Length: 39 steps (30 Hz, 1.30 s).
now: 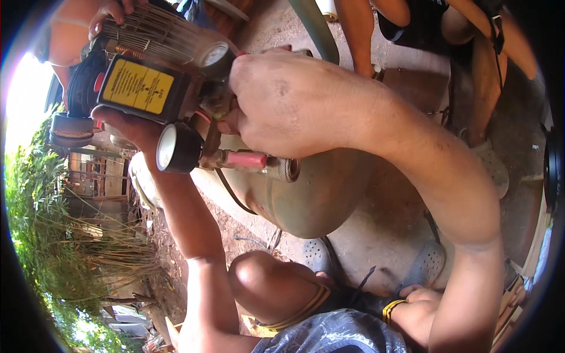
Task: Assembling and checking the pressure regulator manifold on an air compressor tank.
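Observation:
An air compressor with a rounded, worn greenish tank (312, 200) lies before me. Its black pressure switch box (139, 86) carries a yellow label. My left hand (132, 130) holds that box from its near side, the fingers partly hidden behind it. My right hand (288, 100) is curled closed around a metal fitting (216, 112) between the two gauges; its fingertips are mostly hidden. A white-faced pressure gauge (176, 148) sticks out near my left wrist. The other gauge (216, 56) sits by my right knuckles. Below my right hand is a valve with a red sleeve (246, 159).
Another person's hand (112, 15) rests on the wire guard (156, 29) at the upper left. A black wheel-like part (85, 88) is beside the box. Other people's legs (485, 88) stand at the upper right. Green plants (41, 206) grow at the left.

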Motion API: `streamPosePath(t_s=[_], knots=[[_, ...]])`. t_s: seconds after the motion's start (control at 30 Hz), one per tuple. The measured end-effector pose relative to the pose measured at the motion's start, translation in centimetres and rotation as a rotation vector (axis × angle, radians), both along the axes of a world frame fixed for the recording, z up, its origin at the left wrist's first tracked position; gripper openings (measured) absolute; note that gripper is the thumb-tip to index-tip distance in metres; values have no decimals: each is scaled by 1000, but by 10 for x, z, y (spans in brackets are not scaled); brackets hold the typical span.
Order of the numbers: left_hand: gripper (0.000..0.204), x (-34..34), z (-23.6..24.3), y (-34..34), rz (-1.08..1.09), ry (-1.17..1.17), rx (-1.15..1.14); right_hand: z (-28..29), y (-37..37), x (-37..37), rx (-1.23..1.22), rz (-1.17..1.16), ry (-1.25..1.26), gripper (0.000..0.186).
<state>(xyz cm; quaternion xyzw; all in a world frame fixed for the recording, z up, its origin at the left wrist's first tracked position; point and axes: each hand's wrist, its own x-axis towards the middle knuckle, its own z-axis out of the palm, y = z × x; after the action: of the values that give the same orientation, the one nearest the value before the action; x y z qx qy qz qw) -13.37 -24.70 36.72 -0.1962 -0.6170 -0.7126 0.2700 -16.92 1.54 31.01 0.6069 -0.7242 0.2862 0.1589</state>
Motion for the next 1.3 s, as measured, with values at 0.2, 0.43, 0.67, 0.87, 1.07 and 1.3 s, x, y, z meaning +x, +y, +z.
streamPosePath(t_s=[0.2,0.43,0.67,0.87,1.07,1.3], knots=[[118,-5,-2,4,17,-11,-8,-4,5,2,68,-44,341,22],[116,-7,-3,2,35,-5,-14,-11,-10,13,-121,-80,-339,19],[114,-7,-4,5,42,-6,-32,-22,-7,20,-310,-78,-179,18],[112,-3,-3,2,41,0,-29,-24,-9,18,-460,-19,-10,24],[110,2,-3,-2,22,-13,-14,-15,-4,22,-381,-58,48,24],[108,8,-12,-2,-25,-39,-6,13,11,30,-160,-97,-407,21]])
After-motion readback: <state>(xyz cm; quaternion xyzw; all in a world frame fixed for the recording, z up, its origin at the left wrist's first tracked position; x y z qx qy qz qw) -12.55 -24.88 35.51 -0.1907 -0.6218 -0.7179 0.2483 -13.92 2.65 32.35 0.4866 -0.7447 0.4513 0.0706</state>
